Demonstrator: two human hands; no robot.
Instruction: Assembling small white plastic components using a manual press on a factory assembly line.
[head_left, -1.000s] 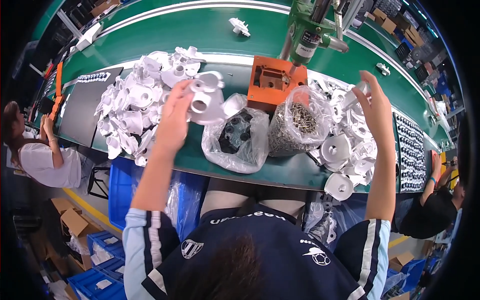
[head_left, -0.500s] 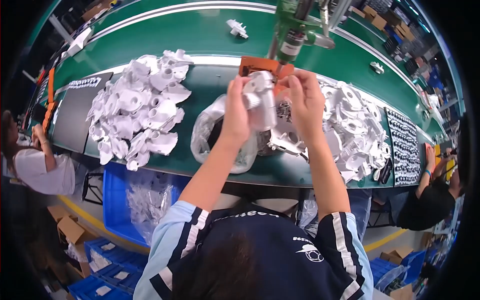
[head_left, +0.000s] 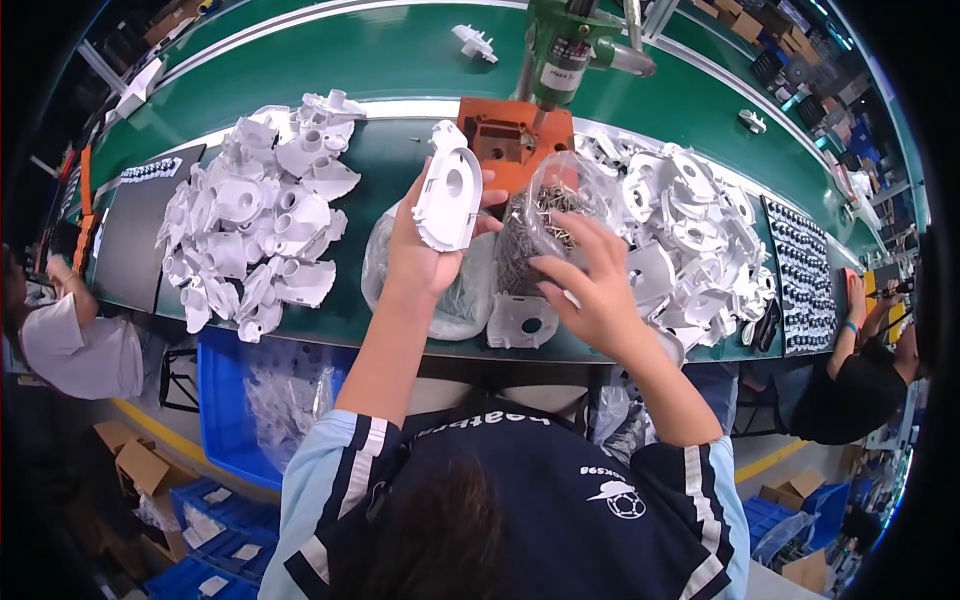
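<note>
From where I stand, a big heap of white mouldings (head_left: 250, 200) fills the left of the worktop (head_left: 385, 150). Next comes the one white part (head_left: 452, 195) in hand, which I'd judge to be only partway through its handling. The orange fixture (head_left: 500, 165) under the green press (head_left: 562, 50) has no moulding that I can see in its recess. Plenty of metal fasteners (head_left: 522, 240) sit in their clear bag, and a second white heap (head_left: 695, 215) spreads to the right. Which heap is finished I can't tell; with both so large, plenty seems left to do.

As for the hands, the left (head_left: 425, 245) grips the white part, holding it raised and tilted just in front of the fixture, its holed face toward the wearer. The right (head_left: 592, 295) is apart from that part, to its right, fingers spread and reaching at the fastener bag; I can't make out anything held there.
</note>
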